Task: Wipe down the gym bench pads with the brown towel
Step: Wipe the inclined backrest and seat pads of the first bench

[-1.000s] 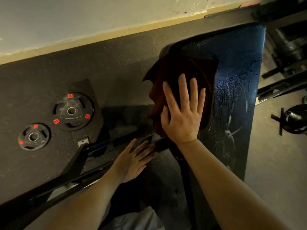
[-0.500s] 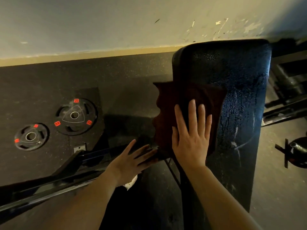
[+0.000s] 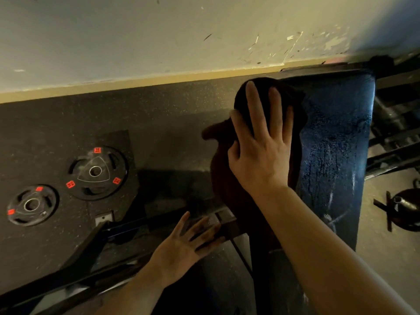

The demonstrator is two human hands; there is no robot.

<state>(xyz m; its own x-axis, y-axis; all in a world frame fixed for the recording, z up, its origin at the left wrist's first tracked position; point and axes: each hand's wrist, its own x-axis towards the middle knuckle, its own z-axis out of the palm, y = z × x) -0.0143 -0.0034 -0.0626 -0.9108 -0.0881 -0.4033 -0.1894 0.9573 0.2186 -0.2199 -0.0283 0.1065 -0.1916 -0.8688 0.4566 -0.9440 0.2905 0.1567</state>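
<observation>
Both hands flat-fingered: right hand (image 3: 261, 153) presses brown towel (image 3: 227, 178) on glossy pad (image 3: 334, 144).

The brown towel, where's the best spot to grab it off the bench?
Probably the loose flap of the brown towel hanging over the pad's left edge. Come from the left; it hangs free there, while the right hand presses the rest flat.

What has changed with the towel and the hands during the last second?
The right hand pushed the brown towel up the bench pad, and it now reaches the pad's top left corner. Nothing was gripped or released. The left hand stays open by the frame; both weight plates are unmoved.
</observation>
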